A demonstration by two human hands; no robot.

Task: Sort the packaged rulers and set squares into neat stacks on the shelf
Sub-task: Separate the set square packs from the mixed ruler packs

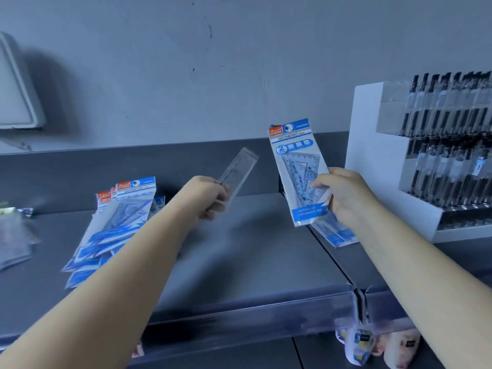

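Left hand (210, 198) gripped a clear ruler (239, 174); right hand (343, 198) pinched a set-square pack (298, 169); white rack (372, 155) held pens (447, 145).

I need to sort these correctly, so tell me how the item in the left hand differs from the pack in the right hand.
The clear ruler sleeve in the left hand is narrow, transparent and shows no printed card; the set square pack in the right hand is wider, with a blue and white card reading GEOMETRIC and triangular squares inside. The sleeve leans right; the pack leans slightly left. Both are held above the shelf by their lower ends.
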